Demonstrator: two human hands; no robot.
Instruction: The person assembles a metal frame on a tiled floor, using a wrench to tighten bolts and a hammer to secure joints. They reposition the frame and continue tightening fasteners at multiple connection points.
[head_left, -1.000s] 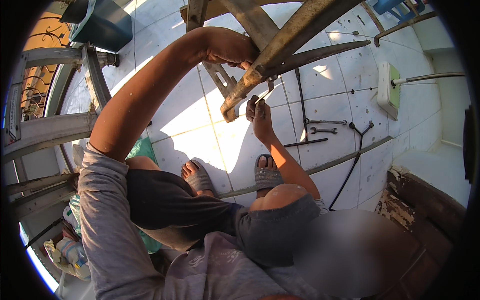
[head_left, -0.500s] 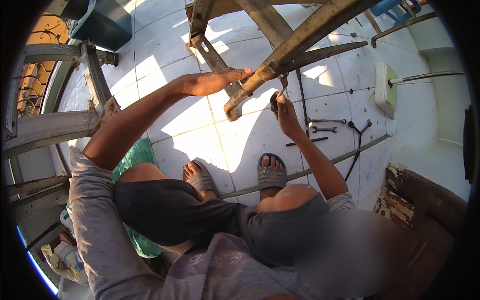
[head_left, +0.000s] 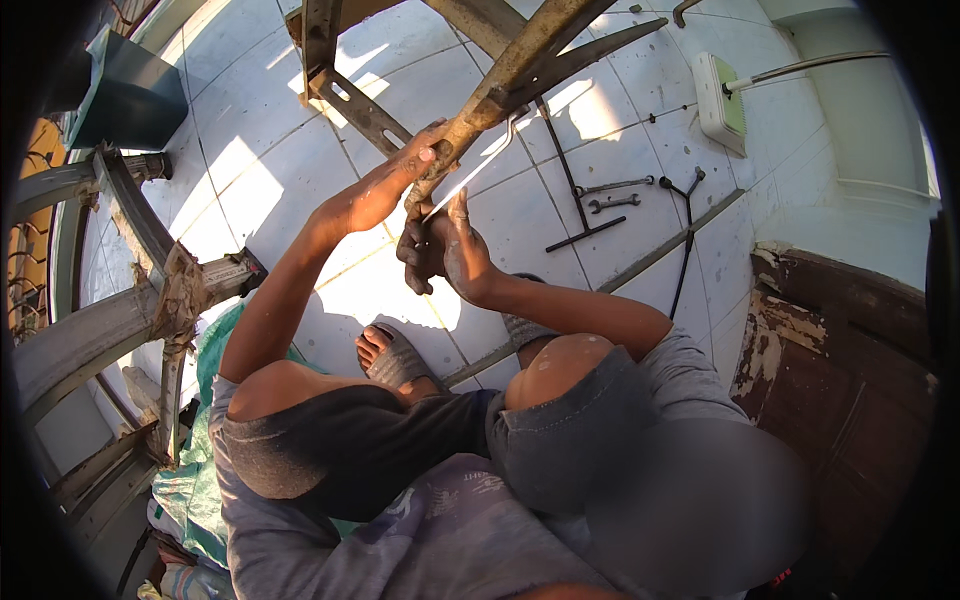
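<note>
A rusty metal frame (head_left: 500, 80) with a long beam slants across the upper middle. My left hand (head_left: 385, 190) grips the beam near its lower end, its fingertips partly hidden behind the metal. A slim silvery wrench (head_left: 485, 165) has its upper end at the beam's underside, where the fastener is too small to make out. Its shaft slopes down and left into my right hand (head_left: 450, 250). The fingers of that hand curl around the wrench's lower end, with the thumb raised beside the shaft. Dark smudges mark the right fingers.
On the white tiled floor at right lie a combination wrench (head_left: 615, 185), a short open-end wrench (head_left: 613, 203), a T-handle tool (head_left: 585, 234) and a Y-shaped wrench (head_left: 690, 215). A green-and-white floor brush (head_left: 720, 105) stands beyond. Metal framework (head_left: 135, 220) and a dark bin (head_left: 130, 90) are left.
My right hand has moved left and nearer my left hand, swinging the wrench's lower end left. My left hand now wraps the beam's end instead of lying flat. The view has shifted.
</note>
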